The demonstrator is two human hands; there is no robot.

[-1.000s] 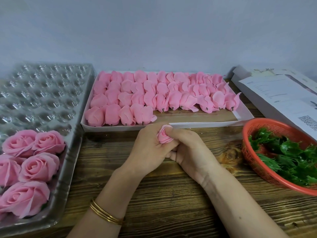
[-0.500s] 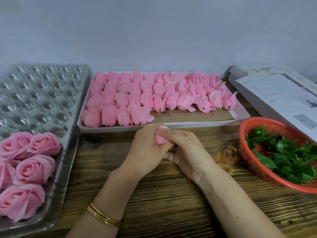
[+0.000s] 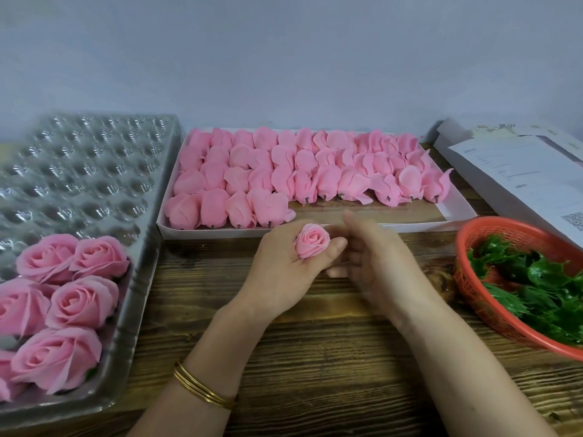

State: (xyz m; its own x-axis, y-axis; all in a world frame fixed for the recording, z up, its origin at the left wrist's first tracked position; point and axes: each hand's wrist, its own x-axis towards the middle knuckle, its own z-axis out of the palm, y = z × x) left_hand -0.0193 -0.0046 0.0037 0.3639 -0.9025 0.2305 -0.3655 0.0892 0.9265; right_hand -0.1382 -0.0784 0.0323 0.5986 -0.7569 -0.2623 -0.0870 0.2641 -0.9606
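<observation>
A small pink rose bud (image 3: 312, 240) stands upright in my left hand (image 3: 285, 272), gripped between thumb and fingers above the wooden table (image 3: 315, 357). Its spiral centre faces the camera. My right hand (image 3: 375, 257) is just to the right of the bud, blurred, with its fingers loosely extended and off the flower. Behind both hands lies a white cardboard tray (image 3: 457, 209) packed with several rows of closed pink buds (image 3: 284, 171).
A clear plastic blister tray (image 3: 79, 171) lies on the left, with several opened pink roses (image 3: 63, 298) at its near end. An orange mesh basket (image 3: 467, 279) of green plastic leaves (image 3: 542, 285) sits on the right. Printed papers (image 3: 511, 165) lie behind it.
My right hand has let go of the bud and drawn slightly to the right. The bud, earlier pinched between both hands, now stands uncovered in my left hand alone.
</observation>
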